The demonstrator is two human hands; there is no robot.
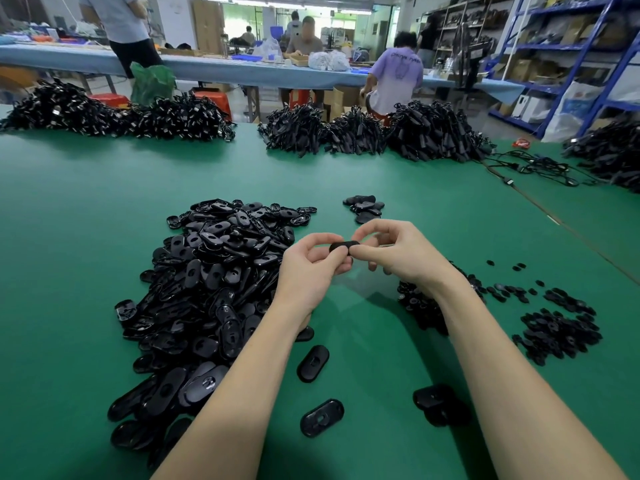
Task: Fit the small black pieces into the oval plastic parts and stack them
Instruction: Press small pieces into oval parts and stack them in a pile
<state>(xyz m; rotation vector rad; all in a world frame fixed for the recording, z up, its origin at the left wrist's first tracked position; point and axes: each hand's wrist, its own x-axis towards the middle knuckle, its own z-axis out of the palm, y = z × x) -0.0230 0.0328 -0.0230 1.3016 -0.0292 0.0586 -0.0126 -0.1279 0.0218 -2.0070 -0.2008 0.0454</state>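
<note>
Gripping one black oval plastic part [343, 247] between them at the centre of the frame, the left hand [313, 268] and the right hand [398, 251] meet above the green tabletop [104, 202]. The left fingers [337, 258] are curled under and round the part's left end, with the thumb on top; the right hand pinches its right end between thumb and forefinger, the other fingers bent beneath. Whether a small black piece already sits in the part cannot be told.

Left of the hands lies a big heap of oval parts [214, 278], running from mid-frame down to the lower left. Three loose oval parts lie near the forearms at the bottom centre: one [312, 363] just under the left wrist, one [322, 418] lower down, and another [438, 403] beside the right forearm. A little stack of ovals [365, 207] sits just beyond the hands. At the right of the frame the small black pieces [557, 332] are piled and scattered, and another dark cluster [422, 306] lies partly hidden behind the right forearm.

Along the tabletop's far edge, across the upper frame, rest mounds of black corded items [374, 133]. Beyond them people sit and stand at a long blue table [214, 69], with blue shelving [571, 46] at the upper right.
</note>
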